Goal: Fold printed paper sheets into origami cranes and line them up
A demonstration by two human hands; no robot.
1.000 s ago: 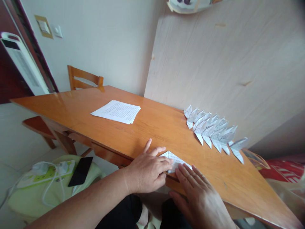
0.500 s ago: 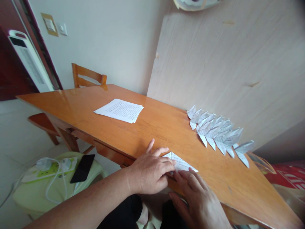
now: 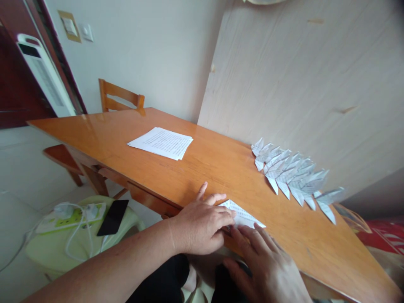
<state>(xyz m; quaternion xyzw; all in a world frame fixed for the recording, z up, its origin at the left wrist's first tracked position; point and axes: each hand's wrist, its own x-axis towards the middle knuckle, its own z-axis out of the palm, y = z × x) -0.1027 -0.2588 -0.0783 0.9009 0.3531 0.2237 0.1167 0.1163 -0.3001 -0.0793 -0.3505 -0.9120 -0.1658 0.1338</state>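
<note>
A folded sheet of printed paper (image 3: 244, 216) lies at the table's near edge, showing a triangular outline with a crease near its peak. Across its left part rests my left hand (image 3: 202, 223), fingers spread and pressing down on the paper. My right hand (image 3: 265, 256) lies at its lower right, fingertips stretched out on the lower edge. Both hands cover part of the paper, so its near side is hidden. Farther right stand several folded paper pieces (image 3: 293, 174) with pointed tips, lined up in rows.
A stack of printed sheets (image 3: 160, 143) lies on the wooden table (image 3: 217, 168). On the left, a pale green stool (image 3: 47, 259) bears a power strip (image 3: 74, 218), white cables and a black phone (image 3: 112, 217). A wooden chair (image 3: 121, 94) stands behind; a red bag (image 3: 385, 235) is at the right.
The view has shifted slightly, so everything sits a little farther right. Both hands keep nearly the same place on the folded paper.
</note>
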